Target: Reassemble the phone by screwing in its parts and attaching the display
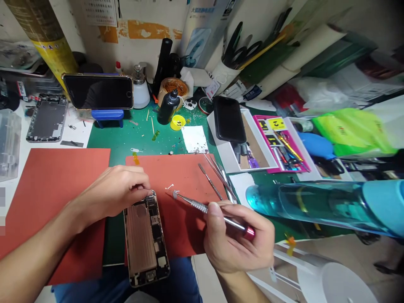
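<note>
An opened phone (pixel 142 244), its bronze-coloured shell and inner parts bare, lies partly on the red mat (pixel 186 235) and overhangs the near edge. The curled fingers of my left hand (pixel 131 185) are closed at its top edge; the fingertips are partly hidden. My right hand (pixel 240 240) grips a slim metal blade tool (pixel 198 206) with a knurled grip and red end. Its small flat tip points left, over or on the mat, apart from the phone. Beside the tip lie tiny loose pieces (pixel 169 186) that I cannot identify.
Tweezers (pixel 221 176) and a thin metal tool (pixel 210 181) lie on the mat's right. A blue bottle (pixel 322 206) lies at right, near a white tray (pixel 265 162) of tools. Behind stand a propped phone (pixel 97 92) and a black dropper bottle (pixel 168 107).
</note>
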A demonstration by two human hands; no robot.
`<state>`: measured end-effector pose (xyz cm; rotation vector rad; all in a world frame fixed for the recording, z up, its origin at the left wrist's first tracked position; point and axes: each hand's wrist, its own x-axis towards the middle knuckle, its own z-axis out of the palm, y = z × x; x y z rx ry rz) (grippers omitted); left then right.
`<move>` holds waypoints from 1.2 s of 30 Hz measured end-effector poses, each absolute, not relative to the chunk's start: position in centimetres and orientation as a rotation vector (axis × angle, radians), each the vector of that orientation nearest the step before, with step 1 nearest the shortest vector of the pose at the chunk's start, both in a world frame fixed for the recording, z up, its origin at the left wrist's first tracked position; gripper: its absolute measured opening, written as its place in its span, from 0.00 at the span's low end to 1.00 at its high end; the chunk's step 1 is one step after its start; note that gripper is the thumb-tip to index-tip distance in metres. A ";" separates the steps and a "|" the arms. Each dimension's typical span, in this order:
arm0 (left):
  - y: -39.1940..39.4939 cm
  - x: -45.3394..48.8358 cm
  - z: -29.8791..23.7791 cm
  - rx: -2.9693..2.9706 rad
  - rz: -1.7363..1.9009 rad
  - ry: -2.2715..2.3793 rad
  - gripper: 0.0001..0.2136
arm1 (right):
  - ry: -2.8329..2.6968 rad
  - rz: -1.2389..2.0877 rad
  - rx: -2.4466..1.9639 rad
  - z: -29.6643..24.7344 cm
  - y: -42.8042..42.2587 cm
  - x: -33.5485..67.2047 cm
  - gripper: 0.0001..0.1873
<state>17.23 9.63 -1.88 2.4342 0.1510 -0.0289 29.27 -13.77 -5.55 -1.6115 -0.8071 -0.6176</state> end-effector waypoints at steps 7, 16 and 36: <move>10.1 17.2 -0.9 2.299 0.201 0.197 0.08 | -0.675 -0.564 -1.620 -6.1 -13.7 28.9 0.14; 11.1 15.7 3.1 2.477 0.811 0.367 0.10 | -0.628 -0.548 -1.638 -6.3 -13.2 29.4 0.09; 1.8 3.8 -2.9 2.613 0.616 0.316 0.05 | -0.736 -0.508 -1.927 -5.1 -16.1 29.1 0.08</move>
